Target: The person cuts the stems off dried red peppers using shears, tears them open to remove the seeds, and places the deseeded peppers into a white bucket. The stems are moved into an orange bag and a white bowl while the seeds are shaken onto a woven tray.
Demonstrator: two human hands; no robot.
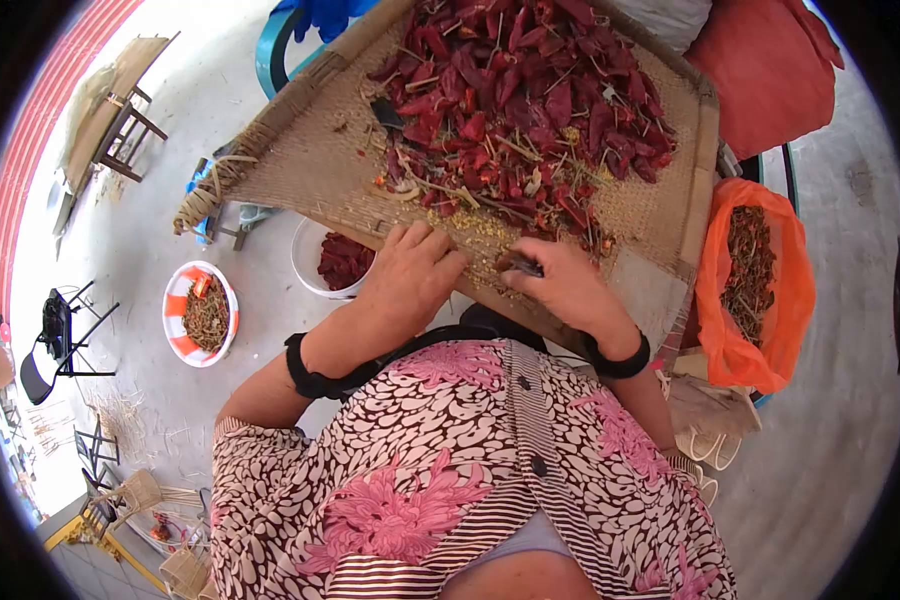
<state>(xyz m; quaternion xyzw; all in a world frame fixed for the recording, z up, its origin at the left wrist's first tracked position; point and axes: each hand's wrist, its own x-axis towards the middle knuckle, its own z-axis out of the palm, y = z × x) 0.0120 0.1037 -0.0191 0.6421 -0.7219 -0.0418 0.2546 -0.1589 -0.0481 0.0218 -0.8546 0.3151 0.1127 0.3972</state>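
Observation:
Dried red chili peppers (530,80) are heaped on a woven tray (310,150) with a thick bound rim. Yellow seeds (480,232) and stem bits lie between the heap and the near rim. At that rim rests my left hand (410,275), fingers curled together and pointing down; what they hold, if anything, is hidden. My right hand (565,285) is closed around a small dark object (522,264), too covered to name, just above the seeds. Both hands are close to the seeds, a short gap apart.
Below the tray on the left stand a white bucket (305,240) of red chilies and a round basin (175,330) of brown stems. An orange bag (785,300) of stems is at right, beside a red sack (770,80). Folding chairs (60,340) stand farther left.

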